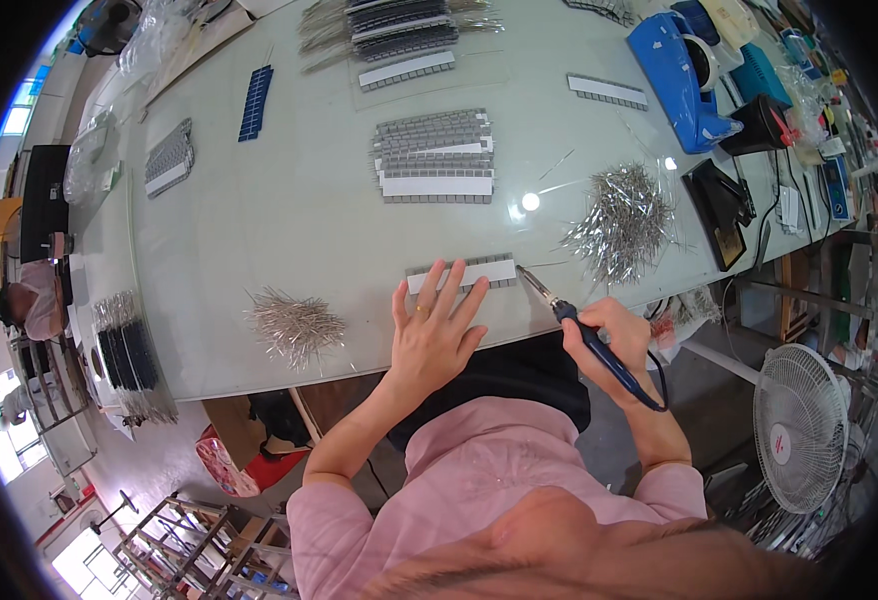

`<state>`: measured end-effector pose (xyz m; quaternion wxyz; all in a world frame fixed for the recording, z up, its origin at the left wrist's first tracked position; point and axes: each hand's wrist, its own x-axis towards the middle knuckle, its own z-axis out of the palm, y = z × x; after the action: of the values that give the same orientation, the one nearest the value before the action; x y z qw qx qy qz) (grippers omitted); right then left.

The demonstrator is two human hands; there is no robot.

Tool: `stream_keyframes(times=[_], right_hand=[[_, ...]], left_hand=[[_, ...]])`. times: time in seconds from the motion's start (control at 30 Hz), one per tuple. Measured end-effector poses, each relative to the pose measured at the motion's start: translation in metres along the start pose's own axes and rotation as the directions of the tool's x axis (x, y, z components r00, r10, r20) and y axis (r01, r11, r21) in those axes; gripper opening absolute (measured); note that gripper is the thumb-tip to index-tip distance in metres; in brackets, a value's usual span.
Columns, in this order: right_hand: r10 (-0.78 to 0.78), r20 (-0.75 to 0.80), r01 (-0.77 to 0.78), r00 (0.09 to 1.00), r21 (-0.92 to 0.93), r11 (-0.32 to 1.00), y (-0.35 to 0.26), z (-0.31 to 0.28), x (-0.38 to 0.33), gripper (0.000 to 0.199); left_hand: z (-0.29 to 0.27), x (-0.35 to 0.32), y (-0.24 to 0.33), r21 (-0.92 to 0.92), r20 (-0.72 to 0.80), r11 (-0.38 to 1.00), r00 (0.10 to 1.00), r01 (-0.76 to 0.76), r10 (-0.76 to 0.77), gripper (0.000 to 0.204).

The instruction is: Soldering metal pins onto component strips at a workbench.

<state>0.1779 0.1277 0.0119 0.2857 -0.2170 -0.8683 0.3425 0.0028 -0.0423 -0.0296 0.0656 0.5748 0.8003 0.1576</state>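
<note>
A narrow strip [499,270] with a white face and grey segmented edges lies crosswise near the table's front edge. My left hand [434,335] rests on it, fingers spread and lying flat, covering part of its left half. In my right hand [614,345] is a soldering iron [564,310] with a dark blue handle, its metal tip at the strip's right end. Whether tip and strip touch, I cannot tell. Right of the strip sits a loose pile of thin silvery wire pieces [621,225]; a smaller pile [296,328] lies left of my left hand.
Similar strips are stacked [437,186] beyond my hands, with wired bundles [404,28] farther back. A dark blue strip [255,103] and grey strips [169,160] lie left. At right stand a blue tape dispenser [664,85] and a black holder [714,215]. A fan [799,430] stands beside the table.
</note>
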Motion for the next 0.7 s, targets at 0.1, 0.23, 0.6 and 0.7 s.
stream_keyframes(times=[0.1,0.23,0.6,0.7], right_hand=[[0.179,0.008,-0.179,0.984,0.086,0.98,0.002,0.0,0.003,0.018],[0.484,-0.115,-0.374,0.868,0.492,0.786,0.013,-0.004,-0.013,0.016],[0.604,0.053,-0.457,0.795,0.707,0.54,0.036,0.019,-0.013,0.009],[0.529,0.177,-0.396,0.83,0.856,0.333,0.026,0.028,-0.006,0.026]], left_hand=[[-0.005,-0.003,-0.004,-0.047,-0.02,0.999,1.0,0.001,-0.002,0.056],[-0.036,-0.035,-0.015,0.036,-0.14,0.991,0.983,0.126,-0.12,0.056],[-0.066,-0.102,-0.078,0.15,-0.296,0.917,0.901,0.371,-0.316,0.046],[-0.059,-0.091,-0.077,0.123,-0.302,0.917,0.895,0.378,-0.328,0.044]])
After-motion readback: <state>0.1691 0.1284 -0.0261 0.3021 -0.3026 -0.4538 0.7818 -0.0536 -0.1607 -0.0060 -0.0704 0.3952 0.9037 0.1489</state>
